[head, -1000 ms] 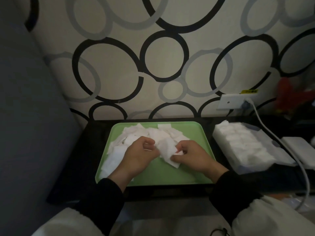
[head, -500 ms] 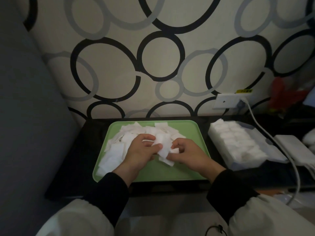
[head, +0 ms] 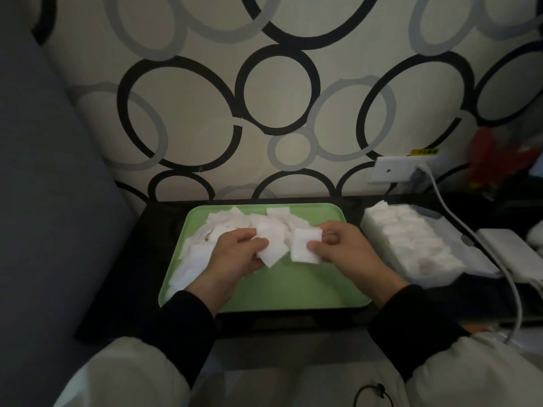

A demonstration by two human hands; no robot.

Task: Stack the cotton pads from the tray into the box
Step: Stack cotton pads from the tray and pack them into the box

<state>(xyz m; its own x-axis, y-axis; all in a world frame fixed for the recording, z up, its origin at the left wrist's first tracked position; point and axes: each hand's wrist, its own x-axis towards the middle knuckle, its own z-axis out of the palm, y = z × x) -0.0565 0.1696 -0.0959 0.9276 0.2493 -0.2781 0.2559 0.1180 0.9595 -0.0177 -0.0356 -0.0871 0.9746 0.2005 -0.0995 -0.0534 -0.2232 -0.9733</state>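
Person is sitting at a dark surface [head: 123, 274], both black sleeves [head: 191, 315] reaching in over its near edge. A green tray [head: 293, 286] is lying at the middle of the surface, running nearly from near edge to far edge. The left grip [head: 235, 254] is grasping a small sheaf of white cotton pads [head: 271, 245] between thumb and curled fingers, over the tray's centre. The right grip [head: 346, 251] is pinching a second square pad [head: 305, 245] by its right side, thumb below and fingertips above; one pad or several, I cannot tell. The two handfuls are sitting just beside each other, edges apparently touching. A loose pile [head: 229, 223] of pads is lying scattered across the tray's far and left parts, overlapping and crooked. The box [head: 426, 274], clear-walled, is standing just beside the tray on the side toward the surface's right edge, and rows of stacked pads [head: 405, 236] are already filling most of it. Judging progress: well past halfway, since the box is looking nearly full while a fair heap is waiting on the tray. The step in hand is looking like gathering and squaring a batch before carrying it over to the box. A white cable [head: 458, 218] is trailing from a wall socket [head: 390, 170] past the box's far side.
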